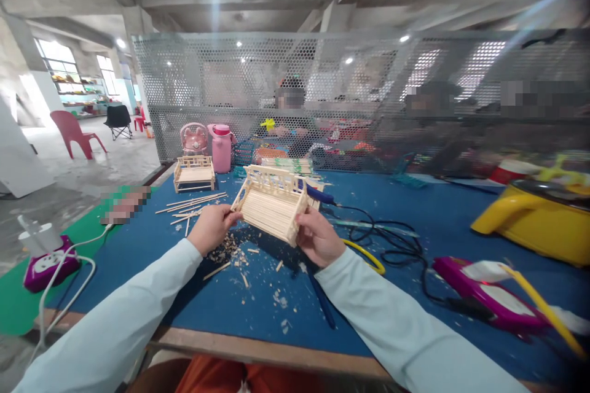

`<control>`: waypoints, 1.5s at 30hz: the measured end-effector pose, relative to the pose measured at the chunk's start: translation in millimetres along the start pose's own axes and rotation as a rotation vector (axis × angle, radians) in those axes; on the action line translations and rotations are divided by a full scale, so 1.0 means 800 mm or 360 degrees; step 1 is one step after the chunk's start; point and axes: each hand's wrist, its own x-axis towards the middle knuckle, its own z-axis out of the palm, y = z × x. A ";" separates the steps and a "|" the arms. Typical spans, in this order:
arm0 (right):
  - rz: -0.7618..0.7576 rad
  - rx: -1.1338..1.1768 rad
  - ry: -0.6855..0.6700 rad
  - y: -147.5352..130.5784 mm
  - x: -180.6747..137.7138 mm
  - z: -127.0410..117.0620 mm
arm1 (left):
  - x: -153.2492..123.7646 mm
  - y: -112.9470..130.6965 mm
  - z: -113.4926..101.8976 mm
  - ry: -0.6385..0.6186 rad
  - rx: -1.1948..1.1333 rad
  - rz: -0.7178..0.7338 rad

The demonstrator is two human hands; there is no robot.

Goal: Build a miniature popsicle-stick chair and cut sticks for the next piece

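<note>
Both hands hold up a small bench made of wooden sticks (pixel 271 202) above the blue table mat (pixel 405 221). My left hand (pixel 212 227) pinches its left end, fingers closed on the corner. Gripping the right end is my right hand (pixel 318 237), thumb on the side piece. The bench is tilted, seat slats facing me. Wood chips and stick offcuts (pixel 235 253) lie on the mat under my hands. Loose sticks (pixel 191 204) lie further left, beyond my left hand.
A second stick bench (pixel 194 172) stands at the back left beside a pink bottle (pixel 222 147). A black cable (pixel 391 245) and a blue-handled tool (pixel 319 195) lie right of my hands. A perforated mesh screen (pixel 322 92) closes the far side, with people behind it.
</note>
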 end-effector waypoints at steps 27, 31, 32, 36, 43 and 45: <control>0.0029 0.0142 -0.0031 -0.013 0.012 -0.020 | 0.015 -0.038 -0.065 0.0630 0.0309 -0.0215; 0.0053 0.0189 0.0010 -0.014 0.011 -0.018 | 0.021 -0.062 -0.087 0.0908 0.0149 -0.0493; 0.0056 0.0201 0.0023 -0.014 0.011 -0.018 | 0.021 -0.063 -0.086 0.0878 -0.0012 -0.0516; 0.0059 0.0166 -0.0022 -0.012 0.010 -0.016 | 0.017 -0.039 -0.058 0.0387 -0.0940 -0.0336; 0.0145 0.0033 -0.0116 -0.014 0.006 -0.014 | 0.004 0.008 -0.017 -0.0207 -0.1721 -0.0445; 0.0184 0.0053 -0.0090 -0.013 0.004 -0.010 | 0.004 0.008 -0.017 -0.0155 -0.1826 -0.0568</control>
